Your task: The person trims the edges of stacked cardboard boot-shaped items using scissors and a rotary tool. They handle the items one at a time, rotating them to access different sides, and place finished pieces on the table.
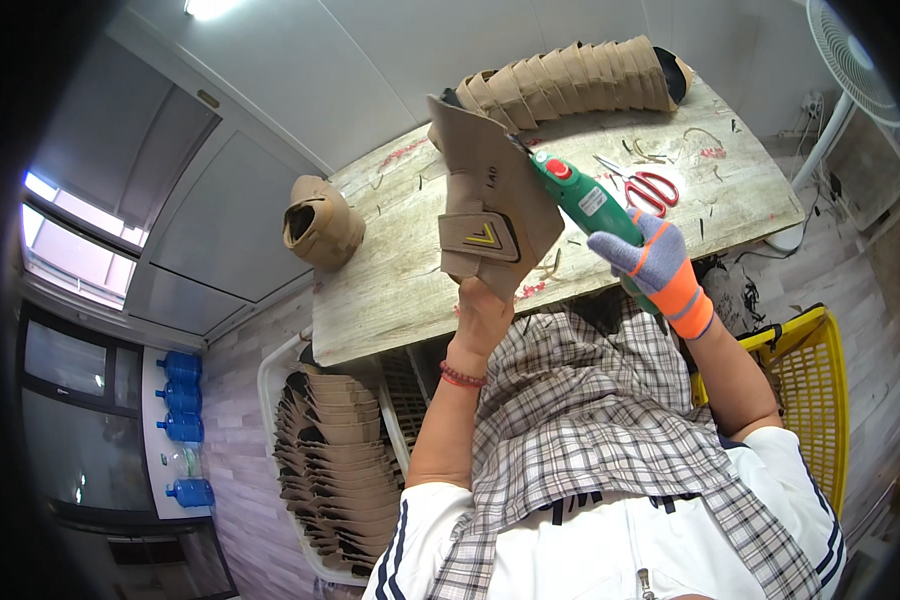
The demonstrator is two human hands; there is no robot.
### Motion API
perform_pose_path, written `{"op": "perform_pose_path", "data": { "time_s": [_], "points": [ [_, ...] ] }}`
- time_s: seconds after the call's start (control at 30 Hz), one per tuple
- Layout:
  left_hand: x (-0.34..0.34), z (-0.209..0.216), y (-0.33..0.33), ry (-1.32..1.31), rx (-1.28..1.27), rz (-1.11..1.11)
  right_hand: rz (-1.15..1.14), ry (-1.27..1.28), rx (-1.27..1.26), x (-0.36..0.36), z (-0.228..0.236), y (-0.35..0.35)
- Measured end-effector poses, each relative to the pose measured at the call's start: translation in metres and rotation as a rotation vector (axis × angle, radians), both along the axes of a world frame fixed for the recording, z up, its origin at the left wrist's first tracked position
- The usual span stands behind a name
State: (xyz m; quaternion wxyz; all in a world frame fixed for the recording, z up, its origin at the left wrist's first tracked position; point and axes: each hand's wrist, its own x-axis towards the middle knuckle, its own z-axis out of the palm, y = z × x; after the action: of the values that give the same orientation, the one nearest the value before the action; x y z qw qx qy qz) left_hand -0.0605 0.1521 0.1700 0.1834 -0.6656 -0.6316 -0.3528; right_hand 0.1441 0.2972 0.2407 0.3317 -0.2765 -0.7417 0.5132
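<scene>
Upright above the table, a tan shoe upper [480, 185] with a strap and a yellow chevron is gripped at its lower end by my bare left hand [483, 318]. My right hand [665, 268], in a grey and orange glove, is wrapped round a green handheld power cutter [595, 205] with a red button. The cutter's dark tip meets or overlaps the upper's right edge; I cannot tell whether it touches. Red-handled scissors [653, 190] lie spread on the table just beyond the cutter.
The pale wooden table [390, 290] carries dark and red scraps. A nested row of tan uppers [580, 85] lines its far edge; a bundled upper [322, 225] sits at its left. Stacked uppers [335, 470] fill a white basket. A yellow basket [810, 390] and white fan [855, 60] stand right.
</scene>
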Motion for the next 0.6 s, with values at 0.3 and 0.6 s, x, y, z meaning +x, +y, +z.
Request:
{"op": "perform_pose_path", "data": {
  "time_s": [0.3, 0.6],
  "points": [
    [-0.023, 0.042, -0.023, -1.751, 0.312, -0.467, -0.078, -0.143, 0.343, 0.028, -0.035, 0.018],
    [-0.075, 0.011, -0.039, -2.280, 0.412, -0.809, 0.071, -0.139, 0.611, 0.037, -0.044, -0.005]
  ]
}}
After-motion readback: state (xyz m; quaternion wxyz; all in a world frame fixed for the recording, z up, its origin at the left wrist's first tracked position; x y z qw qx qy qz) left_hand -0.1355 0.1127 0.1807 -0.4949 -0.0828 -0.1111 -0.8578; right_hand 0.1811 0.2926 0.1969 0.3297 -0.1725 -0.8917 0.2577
